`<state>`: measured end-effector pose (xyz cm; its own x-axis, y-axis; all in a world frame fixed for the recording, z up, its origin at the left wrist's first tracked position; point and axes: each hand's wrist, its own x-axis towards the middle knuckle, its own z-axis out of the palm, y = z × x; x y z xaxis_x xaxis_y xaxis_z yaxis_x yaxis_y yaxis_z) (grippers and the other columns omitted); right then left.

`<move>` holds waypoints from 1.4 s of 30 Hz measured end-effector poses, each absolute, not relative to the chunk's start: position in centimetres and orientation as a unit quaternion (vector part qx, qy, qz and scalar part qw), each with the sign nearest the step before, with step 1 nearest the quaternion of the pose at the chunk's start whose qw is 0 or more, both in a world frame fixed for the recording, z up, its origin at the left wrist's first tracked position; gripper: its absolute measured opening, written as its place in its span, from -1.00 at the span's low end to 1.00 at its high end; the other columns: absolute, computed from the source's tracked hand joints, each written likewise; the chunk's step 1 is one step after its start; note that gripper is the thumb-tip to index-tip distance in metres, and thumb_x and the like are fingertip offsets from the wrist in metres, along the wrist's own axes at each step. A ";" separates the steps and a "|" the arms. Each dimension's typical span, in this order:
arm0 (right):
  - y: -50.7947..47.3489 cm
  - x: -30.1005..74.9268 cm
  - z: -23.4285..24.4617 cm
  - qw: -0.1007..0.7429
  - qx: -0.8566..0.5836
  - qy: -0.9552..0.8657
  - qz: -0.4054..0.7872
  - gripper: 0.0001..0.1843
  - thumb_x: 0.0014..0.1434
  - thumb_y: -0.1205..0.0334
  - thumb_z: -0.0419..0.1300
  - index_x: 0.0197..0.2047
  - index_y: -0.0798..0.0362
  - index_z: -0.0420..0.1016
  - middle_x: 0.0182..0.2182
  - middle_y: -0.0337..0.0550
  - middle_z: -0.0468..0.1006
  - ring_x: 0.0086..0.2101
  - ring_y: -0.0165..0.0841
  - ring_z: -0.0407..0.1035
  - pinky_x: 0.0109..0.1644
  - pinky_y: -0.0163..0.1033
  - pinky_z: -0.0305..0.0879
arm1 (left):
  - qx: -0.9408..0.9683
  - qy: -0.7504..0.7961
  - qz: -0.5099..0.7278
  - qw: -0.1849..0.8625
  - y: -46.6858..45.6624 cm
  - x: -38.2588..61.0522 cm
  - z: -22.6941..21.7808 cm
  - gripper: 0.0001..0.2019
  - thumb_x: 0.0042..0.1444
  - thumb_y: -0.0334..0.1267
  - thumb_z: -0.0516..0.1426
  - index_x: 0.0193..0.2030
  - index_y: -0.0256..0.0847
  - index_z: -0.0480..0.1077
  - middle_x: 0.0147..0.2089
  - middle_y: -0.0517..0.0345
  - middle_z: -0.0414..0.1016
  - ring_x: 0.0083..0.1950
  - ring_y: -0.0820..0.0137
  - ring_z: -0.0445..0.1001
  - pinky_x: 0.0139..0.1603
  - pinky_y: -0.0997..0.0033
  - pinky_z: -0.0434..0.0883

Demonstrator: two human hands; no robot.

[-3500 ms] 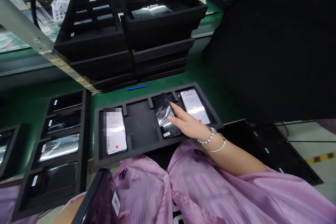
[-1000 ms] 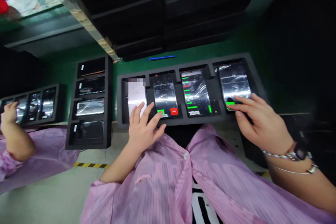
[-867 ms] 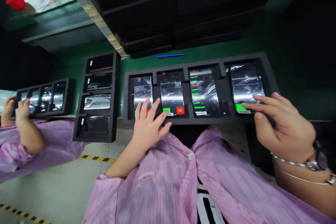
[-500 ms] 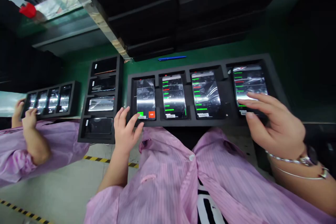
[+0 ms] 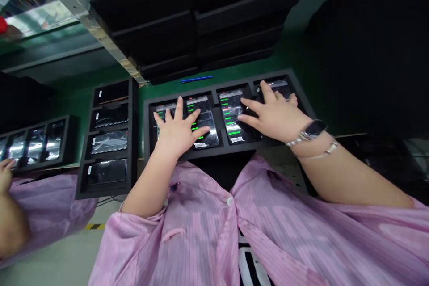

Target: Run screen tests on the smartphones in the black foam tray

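A black foam tray [image 5: 218, 121] in front of me holds a row of smartphones with lit screens in separate slots. My left hand [image 5: 176, 134] is spread over the two leftmost phones, its palm hiding much of the first one. The second phone [image 5: 205, 127] shows green text lines beside my thumb. My right hand [image 5: 276, 114], fingers apart, reaches across the third phone [image 5: 231, 127] and the rightmost phone [image 5: 280, 86], which it mostly covers. Whether the fingertips touch the glass I cannot tell. Neither hand grips anything.
Left of the tray, another black tray [image 5: 133, 143] holds several dark phones. A blue pen [image 5: 196, 79] lies behind my tray on the green table [image 5: 234, 68]. Stacked black trays [image 5: 197, 31] stand beyond. At far left, a co-worker's hand [image 5: 6, 170] is near a further phone tray [image 5: 67, 140].
My left hand has moved up over the left phones and spread. My right hand has shifted left and up across the right phones. The leftmost phone's green and red buttons are no longer visible.
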<state>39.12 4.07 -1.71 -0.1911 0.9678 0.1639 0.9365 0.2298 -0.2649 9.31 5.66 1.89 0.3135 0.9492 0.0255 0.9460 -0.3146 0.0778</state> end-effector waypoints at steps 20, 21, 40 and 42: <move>-2.7 39.3 -2.8 0.160 -0.563 -0.810 -0.018 -0.37 0.30 -0.35 0.16 0.21 -0.10 0.54 0.27 0.33 0.34 0.07 0.43 0.38 -0.05 0.64 0.37 | 0.827 0.559 0.054 0.023 -2.3 7.5 0.8 -0.29 0.11 0.30 0.31 0.32 0.00 0.50 0.51 -0.31 0.18 0.36 -0.39 0.29 0.35 -0.61 0.17; -1.7 39.3 -3.1 0.167 -0.567 -0.806 -0.027 -0.37 0.29 -0.36 0.17 0.19 -0.11 0.56 0.27 0.32 0.34 0.05 0.40 0.39 -0.05 0.62 0.38 | 0.820 0.569 0.056 0.024 -1.3 7.7 0.5 -0.30 0.11 0.32 0.30 0.31 0.02 0.51 0.51 -0.29 0.17 0.37 -0.40 0.28 0.35 -0.63 0.15; -2.1 37.2 -0.5 0.260 -0.466 -0.843 0.068 -0.46 0.46 -0.03 0.11 0.38 0.02 0.27 0.27 0.14 0.46 0.33 0.16 0.25 0.44 0.53 -0.01 | 0.816 0.555 0.163 0.000 -0.9 6.8 0.8 -0.32 0.20 0.29 0.26 0.34 -0.04 0.43 0.55 -0.21 0.16 0.54 -0.20 0.08 0.54 -0.41 -0.11; -2.3 37.0 -1.7 0.269 -0.464 -0.841 0.072 -0.46 0.44 -0.02 0.15 0.37 0.04 0.28 0.25 0.15 0.48 0.32 0.16 0.28 0.44 0.53 0.01 | 0.810 0.563 0.163 0.004 -1.0 6.8 -0.1 -0.36 0.24 0.27 0.23 0.30 -0.10 0.45 0.52 -0.24 0.20 0.54 -0.19 0.09 0.54 -0.39 -0.08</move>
